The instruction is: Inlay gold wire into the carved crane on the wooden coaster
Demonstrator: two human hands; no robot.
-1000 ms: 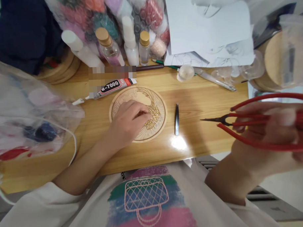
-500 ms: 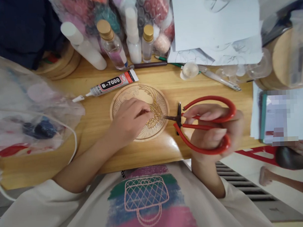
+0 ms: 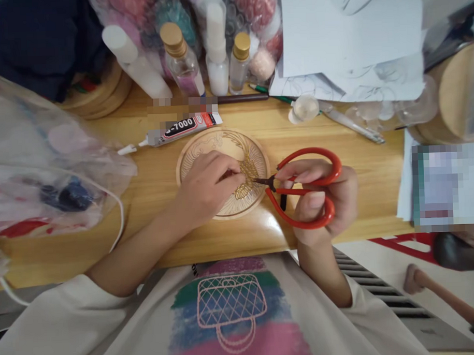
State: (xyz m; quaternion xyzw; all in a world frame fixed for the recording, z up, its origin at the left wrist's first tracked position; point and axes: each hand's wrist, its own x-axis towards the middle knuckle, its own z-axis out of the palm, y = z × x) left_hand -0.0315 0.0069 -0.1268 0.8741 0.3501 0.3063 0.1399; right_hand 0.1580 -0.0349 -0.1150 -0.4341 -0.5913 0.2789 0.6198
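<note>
A round wooden plate (image 3: 185, 143) with carved lines lies on the table, and gold wire (image 3: 243, 190) forms a pattern on its right half. My left hand (image 3: 210, 186) rests over the plate, thumb and fingertips pinched at the gold pattern; what they hold is hidden. My right hand (image 3: 342, 194) grips red-handled scissors (image 3: 333, 166), fingers through the loops. The scissors' dark tips are at the gold wire, close to my left fingertips. A dark slim object (image 3: 283, 202) lies under the scissors, mostly covered.
Beyond the plate are a B-7000 glue tube (image 3: 184, 126), small bottles (image 3: 184, 70) and a dark stick (image 3: 244, 98). Drawn-on papers (image 3: 348, 34), a small round dish (image 3: 306, 108) and a pen (image 3: 354, 124) lie right. Plastic bags (image 3: 65, 152) and a white cable (image 3: 117, 197) occupy the left.
My right hand has moved the scissors left, bringing their tips from the plate's edge in over the gold wire. The handles are closer together. My left hand keeps its pinch on the plate.
</note>
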